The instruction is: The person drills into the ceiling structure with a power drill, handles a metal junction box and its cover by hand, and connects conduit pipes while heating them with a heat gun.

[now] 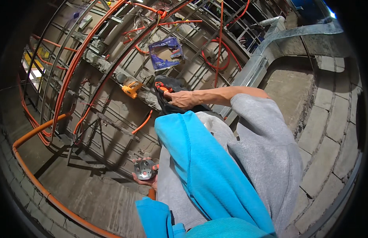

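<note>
Low in the view, left of my grey shirt, my left hand is wrapped round a round grey metal junction box. The box's holed face is turned up, and an orange piece shows at its right side. My right arm reaches across to the left, and my right hand is closed by a red-orange and black handled thing against my dark trousers. Its exact kind is hard to make out. Close to the left of that hand, a yellow-orange plastic tool rests on a rough concrete ledge.
A torn blue cardboard box lies ahead among metal framing and orange conduits. A galvanised duct runs at the upper right. Block wall curves along the right. An orange pipe bends round the left. Blue cloth hangs over my front.
</note>
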Demonstrator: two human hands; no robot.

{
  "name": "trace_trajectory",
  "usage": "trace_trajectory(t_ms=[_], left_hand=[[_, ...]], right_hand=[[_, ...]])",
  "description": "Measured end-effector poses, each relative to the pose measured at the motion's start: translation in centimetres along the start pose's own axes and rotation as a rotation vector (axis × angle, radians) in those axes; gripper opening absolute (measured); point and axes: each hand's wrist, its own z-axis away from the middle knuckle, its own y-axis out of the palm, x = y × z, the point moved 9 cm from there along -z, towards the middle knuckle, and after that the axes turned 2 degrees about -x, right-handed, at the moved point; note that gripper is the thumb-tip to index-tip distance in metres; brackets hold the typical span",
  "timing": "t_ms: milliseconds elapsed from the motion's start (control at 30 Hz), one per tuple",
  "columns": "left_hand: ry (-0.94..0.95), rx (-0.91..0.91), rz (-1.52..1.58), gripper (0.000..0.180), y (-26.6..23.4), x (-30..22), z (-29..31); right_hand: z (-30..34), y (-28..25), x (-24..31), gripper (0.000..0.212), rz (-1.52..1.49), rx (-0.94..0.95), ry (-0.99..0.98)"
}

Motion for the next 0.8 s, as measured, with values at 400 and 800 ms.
trace_trajectory(t_ms=[400, 800], left_hand=[[0.023, 0.006, 0.038, 0.067, -0.6, -0.4, 0.8], [0.003, 0.032, 0.129, 0.068, 0.3, 0.8, 0.9]], right_hand=[[-0.4, -1.4, 1.3, 0.04, -0.071, 0.202, -0.074], [-5.5, 5.2, 0.5, 0.027, -0.427, -0.378, -0.103]])
